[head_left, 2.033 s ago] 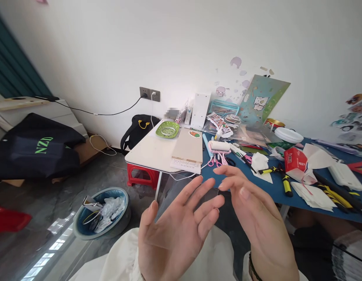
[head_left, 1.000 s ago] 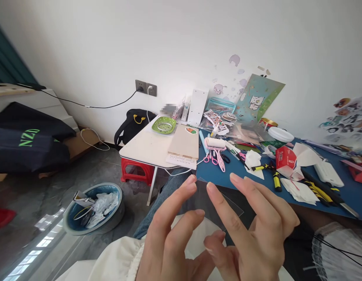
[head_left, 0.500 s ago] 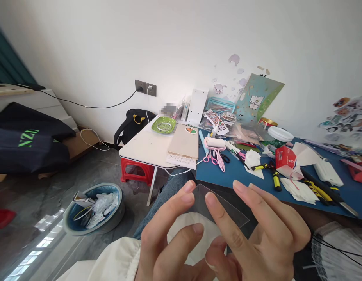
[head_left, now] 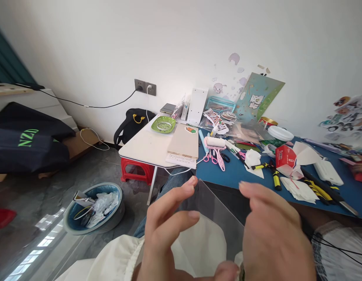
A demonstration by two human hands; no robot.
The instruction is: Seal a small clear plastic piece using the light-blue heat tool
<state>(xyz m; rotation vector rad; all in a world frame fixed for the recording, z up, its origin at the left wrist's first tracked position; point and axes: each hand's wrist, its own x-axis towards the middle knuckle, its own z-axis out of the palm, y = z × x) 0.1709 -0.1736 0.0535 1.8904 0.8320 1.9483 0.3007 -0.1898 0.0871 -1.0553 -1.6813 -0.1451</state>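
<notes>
The right hand (head_left: 277, 234) has been turned, and its pointing finger has been drawn back from the clear sheet (head_left: 216, 210), so more of the sheet is now uncovered. The sheet is held tilted between the hands, before the near edge of the blue table (head_left: 210, 171). The fingers of the left hand (head_left: 166, 234) are half bent and parted beside it. Whether it is gripped by either hand cannot be told.

Right hand (head_left: 277, 234) farther from left hand (head_left: 166, 238)
</notes>
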